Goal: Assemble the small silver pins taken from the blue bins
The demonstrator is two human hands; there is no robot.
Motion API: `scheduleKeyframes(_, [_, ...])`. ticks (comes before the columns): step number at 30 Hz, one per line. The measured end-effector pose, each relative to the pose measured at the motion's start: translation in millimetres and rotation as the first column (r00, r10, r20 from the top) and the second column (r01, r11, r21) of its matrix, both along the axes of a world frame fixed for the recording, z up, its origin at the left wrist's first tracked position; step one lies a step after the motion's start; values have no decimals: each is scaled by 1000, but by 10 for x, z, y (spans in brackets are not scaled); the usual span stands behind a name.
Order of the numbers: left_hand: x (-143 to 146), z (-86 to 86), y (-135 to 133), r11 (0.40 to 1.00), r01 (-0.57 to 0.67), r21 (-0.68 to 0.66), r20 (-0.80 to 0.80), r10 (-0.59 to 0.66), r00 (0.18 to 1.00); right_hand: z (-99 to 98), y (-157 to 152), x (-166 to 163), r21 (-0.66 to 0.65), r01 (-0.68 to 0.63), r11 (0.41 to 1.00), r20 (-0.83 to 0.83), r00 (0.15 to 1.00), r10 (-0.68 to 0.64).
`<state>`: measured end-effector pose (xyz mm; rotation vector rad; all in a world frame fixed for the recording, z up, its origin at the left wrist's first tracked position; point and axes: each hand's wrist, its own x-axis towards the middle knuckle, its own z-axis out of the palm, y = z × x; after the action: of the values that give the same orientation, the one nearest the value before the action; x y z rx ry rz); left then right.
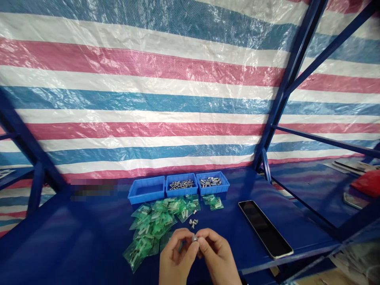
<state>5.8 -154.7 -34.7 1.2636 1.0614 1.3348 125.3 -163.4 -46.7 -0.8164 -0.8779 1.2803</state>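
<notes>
Between the fingertips of both hands is a small silvery metal part (194,238), partly covered by the fingers. My left hand (178,255) pinches it from the left, and my right hand (218,253) pinches it from the right. Just beyond the fingers, a few loose metal parts (193,223) lie on the blue table. To the left spreads a heap of small green-tinted plastic bags (154,223) with metal pieces inside. Two more such bags (213,202) lie farther off, in front of the right bin.
Three blue bins stand in a row at the back: an empty left one (147,190), then a middle bin (181,194) and a right bin (227,185) holding metal parts. A phone-like black-screened device (265,229) lies right. Blue frame posts (276,107) flank the striped sheet (148,99).
</notes>
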Motion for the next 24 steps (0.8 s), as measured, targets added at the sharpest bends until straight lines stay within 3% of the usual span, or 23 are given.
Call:
scheduleKeyframes(3, [-25, 15, 33, 996, -6, 91, -117, 17, 993, -129, 20, -107, -119, -185, 975, -379, 916, 127])
scheduleKeyframes(5, [-43, 29, 58, 987, 7, 161, -187, 24, 982, -194, 11, -144, -171, -306, 937, -526, 832, 175])
scheduleKeyframes(9, [-55, 77, 88, 969, 76, 236, -291, -4, 957, -235, -14, -151, -214, -395, 893, -673, 723, 159])
scheduleKeyframes(13, [-43, 187, 215, 952, 129, 277, -384, -13, 923, -204, -2, -122, -214, -430, 877, -712, 683, 161])
scheduleKeyframes(16, [-41, 327, 562, 915, 125, 383, -439, 61, 897, -216, 8, -86, -220, -423, 879, -694, 701, 164])
scheduleKeyframes(20, [-62, 488, 1330, 889, 100, 446, -513, 162, 843, -257, -23, -45, -239, -348, 906, -627, 768, 130])
scheduleKeyframes(22, [-90, 496, 1659, 891, 114, 439, -570, 178, 802, -261, -50, -29, -248, -298, 922, -596, 797, 97])
scheduleKeyframes(24, [-129, 448, 1821, 894, 148, 424, -640, 180, 747, -259, -71, -7, -254, -240, 937, -552, 831, 63])
